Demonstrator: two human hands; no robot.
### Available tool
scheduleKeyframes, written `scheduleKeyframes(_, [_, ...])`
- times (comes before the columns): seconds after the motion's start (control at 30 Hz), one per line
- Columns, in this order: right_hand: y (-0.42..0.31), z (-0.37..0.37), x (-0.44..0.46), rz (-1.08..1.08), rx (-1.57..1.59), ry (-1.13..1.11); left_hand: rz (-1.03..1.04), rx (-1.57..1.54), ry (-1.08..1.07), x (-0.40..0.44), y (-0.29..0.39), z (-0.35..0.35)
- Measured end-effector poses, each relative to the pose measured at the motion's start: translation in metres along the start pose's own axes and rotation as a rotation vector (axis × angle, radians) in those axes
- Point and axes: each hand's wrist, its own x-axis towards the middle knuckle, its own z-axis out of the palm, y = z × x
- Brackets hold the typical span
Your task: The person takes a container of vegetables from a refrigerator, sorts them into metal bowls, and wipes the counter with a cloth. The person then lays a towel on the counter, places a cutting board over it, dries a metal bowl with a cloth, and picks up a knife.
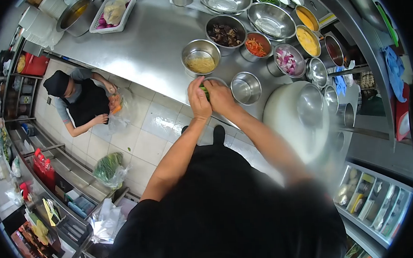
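Some green food (pixel 207 93) is showing between the left hand (pixel 198 99) and right hand (pixel 220 98), which are closing around it over a half-hidden bowl (pixel 221 80) at the steel counter (pixel 151 42)'s edge. Nearby, a co-worker (pixel 83 101) is holding a plastic bag (pixel 125 108).

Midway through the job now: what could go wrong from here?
The greens between the left hand and right hand might spill over the counter's near edge. The right hand could knock the empty bowl beside it. The shiny floor may be slippery; whether it is wet, I cannot tell.
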Motion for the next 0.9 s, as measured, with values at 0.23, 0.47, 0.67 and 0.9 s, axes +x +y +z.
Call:
scheduleKeyframes(0.23, [0.0,-0.005,0.002,-0.087,0.147,0.147,0.101,0.076,0.037,-0.002,0.009,-0.006])
scheduleKeyframes(0.47, [0.001,-0.021,-0.002,-0.106,0.374,0.255,0.121,-0.066,0.039,0.005,0.019,-0.003])
scheduleKeyframes(0.67, [0.001,-0.043,0.01,-0.141,0.46,0.385,0.091,-0.091,-0.031,0.007,0.026,-0.002])
scheduleKeyframes(0.9, [0.021,-0.091,0.0,-0.032,0.535,0.486,0.123,-0.016,-0.101,0.005,0.025,0.0])
